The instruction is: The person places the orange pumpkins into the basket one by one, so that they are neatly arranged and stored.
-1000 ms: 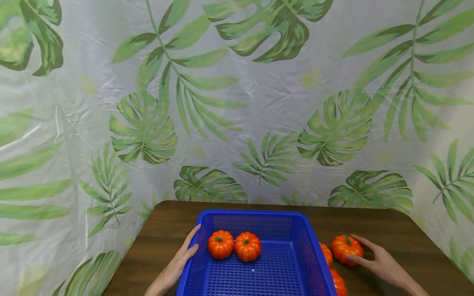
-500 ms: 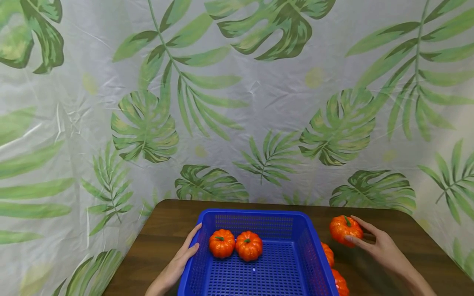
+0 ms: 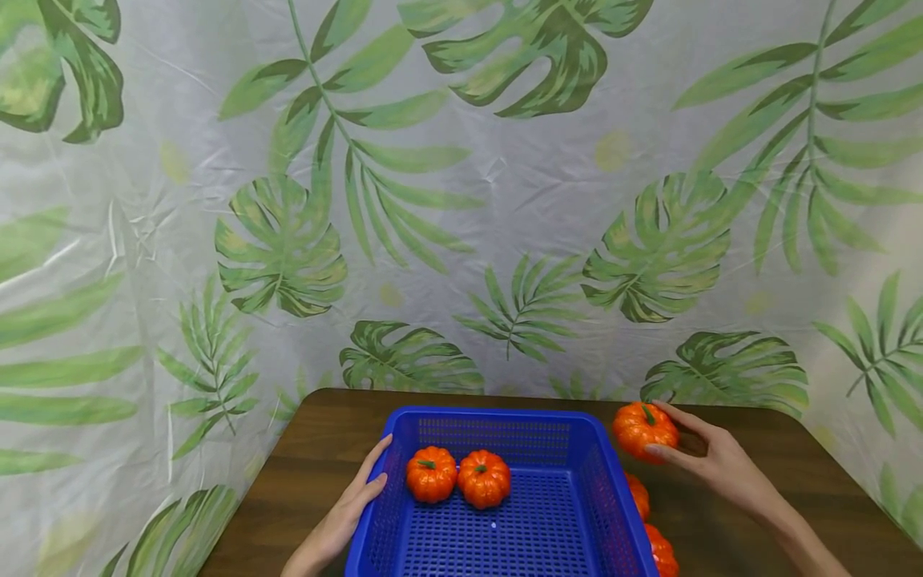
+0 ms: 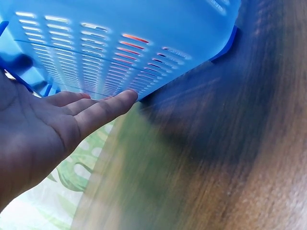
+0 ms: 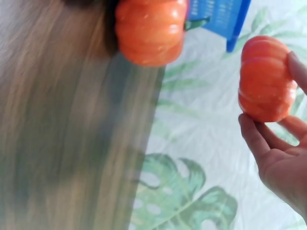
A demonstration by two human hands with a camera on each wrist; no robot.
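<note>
R hand (image 3: 710,465), lower right of the head view, grips a small orange pumpkin (image 3: 644,430) w/ curled fingers and thumb, held above the brown table (image 3: 310,473) just beside the far right corner of the blue basket (image 3: 505,418); in the wrist view the pumpkin sits between fingertips and thumb, off the wood. L hand (image 3: 339,521), lower left-center, lies w/ straight fingers flat against the basket's left wall, thumb at the rim, holding nothing. Two pumpkins (image 3: 430,474) (image 3: 484,479) sit touching inside the basket, toward its far left; the rest of the mesh floor is bare. Two more pumpkins (image 3: 638,495) (image 3: 659,550) lie on the table tight against the basket's right wall, below the held one. Bare wood strips run left and right of the basket; leaf-print curtain (image 3: 461,200) closes in behind the table's far edge.
</note>
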